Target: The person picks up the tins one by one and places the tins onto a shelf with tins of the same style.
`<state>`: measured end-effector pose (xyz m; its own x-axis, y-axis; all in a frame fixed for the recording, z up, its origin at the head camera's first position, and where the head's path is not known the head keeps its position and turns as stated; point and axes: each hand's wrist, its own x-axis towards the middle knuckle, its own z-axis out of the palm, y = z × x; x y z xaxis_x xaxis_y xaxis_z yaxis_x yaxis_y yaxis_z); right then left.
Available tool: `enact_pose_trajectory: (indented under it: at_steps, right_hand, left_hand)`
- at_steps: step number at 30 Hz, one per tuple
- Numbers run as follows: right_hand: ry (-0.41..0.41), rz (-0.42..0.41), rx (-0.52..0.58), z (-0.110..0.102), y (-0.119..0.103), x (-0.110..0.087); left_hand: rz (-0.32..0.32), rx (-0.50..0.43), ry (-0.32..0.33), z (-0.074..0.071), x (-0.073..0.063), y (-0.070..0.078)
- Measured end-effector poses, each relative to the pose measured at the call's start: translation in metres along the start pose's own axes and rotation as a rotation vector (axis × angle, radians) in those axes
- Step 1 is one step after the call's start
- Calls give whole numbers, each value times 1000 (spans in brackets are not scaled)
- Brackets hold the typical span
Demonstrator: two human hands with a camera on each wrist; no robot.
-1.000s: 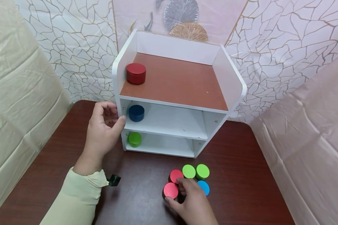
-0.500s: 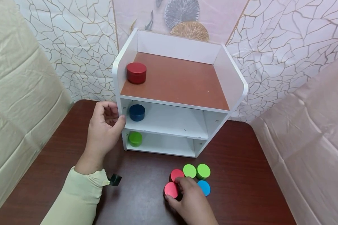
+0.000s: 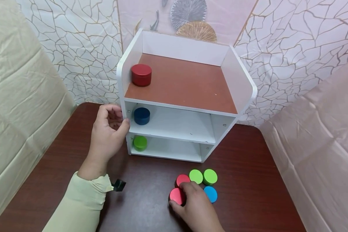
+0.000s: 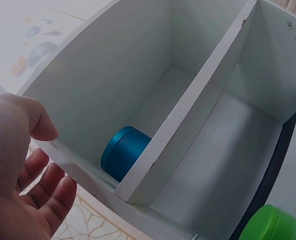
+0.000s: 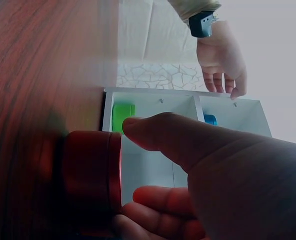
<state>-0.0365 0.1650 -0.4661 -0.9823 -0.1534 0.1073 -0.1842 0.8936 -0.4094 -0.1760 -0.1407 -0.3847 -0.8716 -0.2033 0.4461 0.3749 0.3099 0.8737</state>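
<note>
My left hand (image 3: pixel 108 135) grips the left side panel of the white shelf unit (image 3: pixel 174 108), thumb at its front edge and fingers outside. Close to that thumb, on the middle shelf, sits a dark blue round tin (image 3: pixel 141 116). My right hand (image 3: pixel 198 206) holds the nearer red tin (image 3: pixel 177 196) on the table, thumb at its near side and fingers curled round its far side. Just behind it stands another red tin (image 3: pixel 182 180). In the right wrist view the red tin (image 5: pixel 90 172) shows its side, with thumb and fingers at its lid edge.
Two green tins (image 3: pixel 196 176) and a light blue tin (image 3: pixel 210 194) stand right of the reds on the dark wooden table (image 3: pixel 249 180). On the unit are a red tin (image 3: pixel 141 75) on top and a green tin (image 3: pixel 140 143) below. Cloth hangs around.
The whole view shifts slightly. My right thumb and fingers settle a little closer around the nearer red tin, and my left hand stays on the panel. The tins keep their places.
</note>
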Motion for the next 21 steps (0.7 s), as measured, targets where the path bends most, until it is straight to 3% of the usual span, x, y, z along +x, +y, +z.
enact_pose_trajectory:
  at_steps: [10, 21]
  right_hand:
    - [-4, -28, -43, 4, -1, 3]
    - [-69, -123, -39, 0, 1, 5]
  left_hand:
    - [0, -11, -9, 0, 0, -1]
    - [4, -17, -7, 0, 0, 0]
